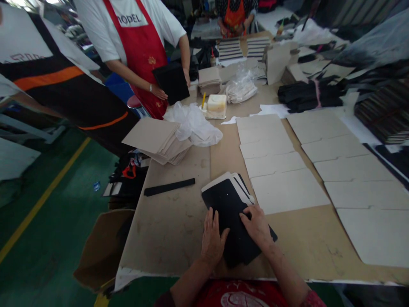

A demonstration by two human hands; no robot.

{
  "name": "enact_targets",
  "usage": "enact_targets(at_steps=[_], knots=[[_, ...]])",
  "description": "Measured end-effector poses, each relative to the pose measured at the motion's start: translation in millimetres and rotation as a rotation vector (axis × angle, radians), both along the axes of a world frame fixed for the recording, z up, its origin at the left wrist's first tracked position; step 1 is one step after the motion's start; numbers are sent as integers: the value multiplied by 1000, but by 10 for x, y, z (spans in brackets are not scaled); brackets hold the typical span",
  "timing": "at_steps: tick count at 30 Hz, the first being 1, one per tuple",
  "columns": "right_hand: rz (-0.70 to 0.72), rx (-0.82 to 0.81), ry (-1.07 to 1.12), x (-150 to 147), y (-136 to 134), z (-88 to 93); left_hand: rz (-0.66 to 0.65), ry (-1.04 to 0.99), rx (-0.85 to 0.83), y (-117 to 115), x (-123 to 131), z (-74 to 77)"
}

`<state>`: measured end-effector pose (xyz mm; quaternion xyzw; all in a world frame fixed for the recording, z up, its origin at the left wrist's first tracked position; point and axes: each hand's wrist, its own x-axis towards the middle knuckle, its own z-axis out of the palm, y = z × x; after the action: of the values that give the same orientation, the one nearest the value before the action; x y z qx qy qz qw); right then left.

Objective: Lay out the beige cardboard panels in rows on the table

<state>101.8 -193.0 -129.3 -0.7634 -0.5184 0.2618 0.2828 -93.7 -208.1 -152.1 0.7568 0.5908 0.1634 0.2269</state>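
A black sheet (228,204) lies on top of a small stack of pale cardboard pieces (236,181) near the front edge of the table (172,230). My left hand (211,238) rests flat on the sheet's left edge, fingers stretched out. Laid flat as well, my right hand (255,226) presses on the sheet's right part. Neither hand holds anything. A black strip (169,186) lies on the table to the left of the stack.
Two overlapping rows of pale cardboard sheets (322,166) cover the table's right side. A stack of cardboard (158,140), crumpled plastic (194,123) and a pale block (216,103) sit further back. A person in a red apron (140,42) holds a black sheet (171,81).
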Motion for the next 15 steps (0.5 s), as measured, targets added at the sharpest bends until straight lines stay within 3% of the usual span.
enact_targets(at_steps=[11, 15], knots=[[-93, -21, 106, 61, 125, -29, -16, 45, 22, -33, -13, -94], [-118, -55, 197, 115, 159, 80, -23, 46, -7, -1, -19, -44]])
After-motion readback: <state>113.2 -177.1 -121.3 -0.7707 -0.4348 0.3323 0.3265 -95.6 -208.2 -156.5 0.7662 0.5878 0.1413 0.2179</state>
